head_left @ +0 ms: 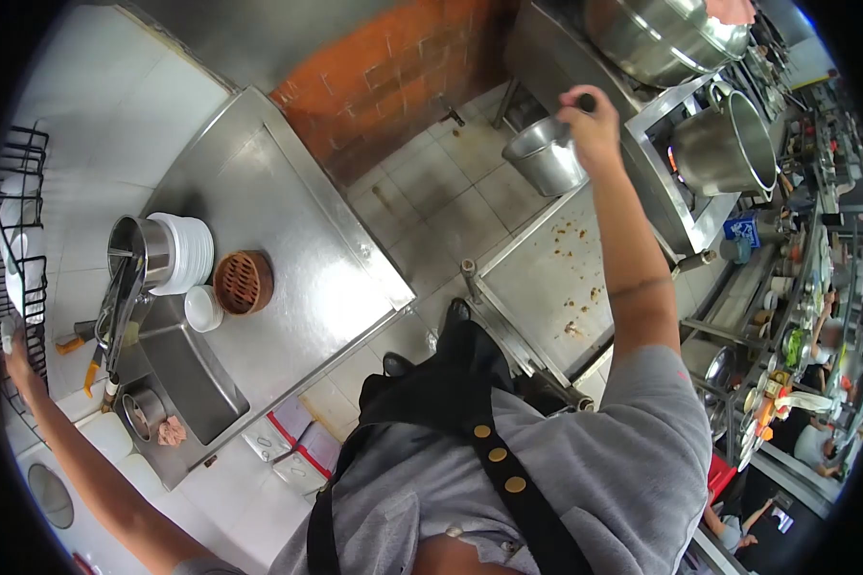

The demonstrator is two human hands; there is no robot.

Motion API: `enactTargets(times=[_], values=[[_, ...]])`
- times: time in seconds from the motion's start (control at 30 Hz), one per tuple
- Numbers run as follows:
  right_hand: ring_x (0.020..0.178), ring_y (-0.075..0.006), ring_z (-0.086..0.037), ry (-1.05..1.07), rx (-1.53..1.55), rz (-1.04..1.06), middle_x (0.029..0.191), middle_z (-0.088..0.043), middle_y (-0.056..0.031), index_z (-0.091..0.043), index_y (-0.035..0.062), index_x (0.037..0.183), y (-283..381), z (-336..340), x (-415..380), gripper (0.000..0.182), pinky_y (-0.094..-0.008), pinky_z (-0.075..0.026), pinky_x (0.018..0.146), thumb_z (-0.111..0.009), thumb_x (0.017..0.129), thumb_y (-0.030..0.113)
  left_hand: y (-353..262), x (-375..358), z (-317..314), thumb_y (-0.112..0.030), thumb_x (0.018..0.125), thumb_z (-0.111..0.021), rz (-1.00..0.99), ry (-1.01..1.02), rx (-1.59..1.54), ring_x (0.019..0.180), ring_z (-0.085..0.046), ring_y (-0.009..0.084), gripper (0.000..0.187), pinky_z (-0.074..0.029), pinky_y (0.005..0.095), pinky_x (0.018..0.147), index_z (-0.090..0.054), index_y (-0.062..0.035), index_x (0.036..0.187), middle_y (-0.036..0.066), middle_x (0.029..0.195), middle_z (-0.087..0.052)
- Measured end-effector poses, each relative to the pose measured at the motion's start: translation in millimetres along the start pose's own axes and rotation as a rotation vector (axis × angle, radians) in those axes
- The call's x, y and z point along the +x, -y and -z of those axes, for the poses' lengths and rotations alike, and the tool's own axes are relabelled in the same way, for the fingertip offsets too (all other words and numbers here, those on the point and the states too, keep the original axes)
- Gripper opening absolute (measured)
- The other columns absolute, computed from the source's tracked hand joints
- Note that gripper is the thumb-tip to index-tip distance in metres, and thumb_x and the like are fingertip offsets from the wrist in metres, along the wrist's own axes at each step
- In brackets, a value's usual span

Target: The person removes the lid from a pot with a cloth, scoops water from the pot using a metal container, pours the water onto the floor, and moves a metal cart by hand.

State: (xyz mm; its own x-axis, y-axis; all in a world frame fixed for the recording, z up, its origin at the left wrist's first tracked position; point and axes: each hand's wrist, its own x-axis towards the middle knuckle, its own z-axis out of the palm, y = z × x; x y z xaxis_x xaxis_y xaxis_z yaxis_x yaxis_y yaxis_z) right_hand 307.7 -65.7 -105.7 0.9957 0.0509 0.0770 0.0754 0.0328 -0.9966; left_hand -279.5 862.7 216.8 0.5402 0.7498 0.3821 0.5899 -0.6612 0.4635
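Observation:
My right hand (pixel 593 129) is wrapped round the dark handle of a silver metal saucepan (pixel 537 158). The saucepan hangs over the floor, beside the steel stove counter. Far to the left, my left hand (pixel 17 359) reaches up to a black wire rack (pixel 36 211) on the wall. Its fingers close at the rack's lower edge around a small whitish thing, too small and blurred to name. White dishes (pixel 21 254) sit in the rack just above that hand.
On the steel counter (pixel 307 249) are stacked white plates (pixel 194 254), white bowls (pixel 202 309), a bamboo steamer (pixel 243 283) and a metal pot (pixel 144 251) by the sink (pixel 192 369). A tall stockpot (pixel 724 144) stands on a lit burner. A low steel table (pixel 537 278) carries food scraps. Other people work far right.

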Motion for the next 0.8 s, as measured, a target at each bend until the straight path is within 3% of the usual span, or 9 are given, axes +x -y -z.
enactTargets(times=[0.03,0.1,0.23,0.37,0.43,0.57,0.63,0.77,0.8], values=[[0.064,-0.0113,-0.057,0.030,-0.163,0.078,0.073,-0.061,-0.0002,-0.065,0.0071,0.088,-22.5,-15.1,26.1,0.022,-0.0272,-0.046,0.057,-0.067,0.070,-0.007,-4.1,-5.3,-0.5,-0.037,0.090,-0.061,0.001,-0.019,-0.011,0.113,-0.060,0.0227,0.054,-0.041,0.0350,0.103,-0.064,0.0040,0.124,0.012,0.123,-0.065],[0.066,-0.0101,-0.056,0.050,-0.213,0.010,0.072,-0.062,-0.0026,-0.065,0.0069,0.083,-19.6,-49.3,59.3,0.018,-0.0274,-0.046,0.059,-0.067,0.070,-0.004,-33.0,-17.8,-15.6,-0.036,0.087,-0.061,0.064,-0.078,0.073,0.110,-0.060,0.0228,0.054,-0.042,0.0336,0.099,-0.064,0.0041,0.123,0.014,0.120,-0.067],[0.075,-0.0273,-0.068,-0.115,-0.575,0.319,0.078,-0.070,-0.0131,-0.069,0.0124,0.080,3.7,-85.5,127.0,0.015,-0.0361,-0.052,0.072,-0.073,0.068,0.006,-55.9,-23.3,-22.8,-0.033,0.086,-0.060,0.104,-0.036,0.053,0.107,-0.061,0.0228,0.053,-0.042,0.0327,0.096,-0.062,0.0039,0.125,0.013,0.118,-0.068],[0.075,-0.0240,-0.068,-0.183,-0.424,0.208,0.082,-0.071,-0.0114,-0.069,0.0123,0.082,28.0,-84.4,140.4,0.017,-0.0353,-0.053,0.072,-0.074,0.067,0.006,-55.4,-22.6,-23.7,-0.031,0.086,-0.061,0.112,-0.051,0.039,0.106,-0.061,0.0223,0.052,-0.043,0.0323,0.096,-0.061,0.0029,0.126,0.012,0.118,-0.068],[0.072,-0.0194,-0.066,-0.205,-0.322,0.169,0.078,-0.069,-0.0077,-0.068,0.0104,0.082,36.0,-56.6,133.7,0.019,-0.0330,-0.053,0.068,-0.073,0.067,0.001,-53.4,-23.5,-24.3,-0.030,0.086,-0.061,0.120,-0.053,0.028,0.106,-0.061,0.0219,0.052,-0.043,0.0320,0.096,-0.061,0.0022,0.127,0.012,0.118,-0.068],[0.077,-0.0194,-0.063,-0.300,0.387,0.366,0.092,-0.068,-0.0109,-0.063,0.0061,0.092,45.9,19.6,120.3,0.030,-0.0291,-0.051,0.063,-0.067,0.069,-0.014,-57.9,-23.6,-25.6,-0.032,0.086,-0.061,0.107,-0.066,0.030,0.106,-0.061,0.0240,0.053,-0.043,0.0340,0.096,-0.061,0.0040,0.125,0.014,0.118,-0.067],[0.083,-0.0215,-0.063,-0.343,0.456,0.293,0.097,-0.067,-0.0150,-0.060,0.0043,0.095,82.7,65.9,90.8,0.034,-0.0306,-0.052,0.069,-0.066,0.070,-0.018,-62.0,-25.5,-28.1,-0.033,0.086,-0.061,0.096,-0.073,0.028,0.106,-0.062,0.0250,0.054,-0.044,0.0350,0.096,-0.062,0.0049,0.125,0.015,0.118,-0.067],[0.092,-0.0255,-0.063,-0.383,0.482,0.496,0.099,-0.066,-0.0187,-0.059,0.0013,0.096,143.7,152.0,55.0,0.035,-0.0341,-0.052,0.079,-0.063,0.070,-0.022,-74.4,-29.9,-30.2,-0.034,0.086,-0.061,0.064,-0.106,0.104,0.106,-0.062,0.0270,0.055,-0.044,0.0370,0.096,-0.062,0.0068,0.123,0.018,0.118,-0.067],[0.093,-0.0263,-0.063,-0.391,0.463,0.561,0.099,-0.066,-0.0190,-0.059,0.0009,0.096,159.7,170.1,48.8,0.034,-0.0346,-0.052,0.080,-0.062,0.071,-0.022,-25.2,-3.1,-15.3,-0.032,0.086,-0.060,0.078,-0.090,0.200,0.112,-0.061,0.0245,0.054,-0.042,0.0349,0.099,-0.061,-0.0002,0.129,0.014,0.122,-0.067]])
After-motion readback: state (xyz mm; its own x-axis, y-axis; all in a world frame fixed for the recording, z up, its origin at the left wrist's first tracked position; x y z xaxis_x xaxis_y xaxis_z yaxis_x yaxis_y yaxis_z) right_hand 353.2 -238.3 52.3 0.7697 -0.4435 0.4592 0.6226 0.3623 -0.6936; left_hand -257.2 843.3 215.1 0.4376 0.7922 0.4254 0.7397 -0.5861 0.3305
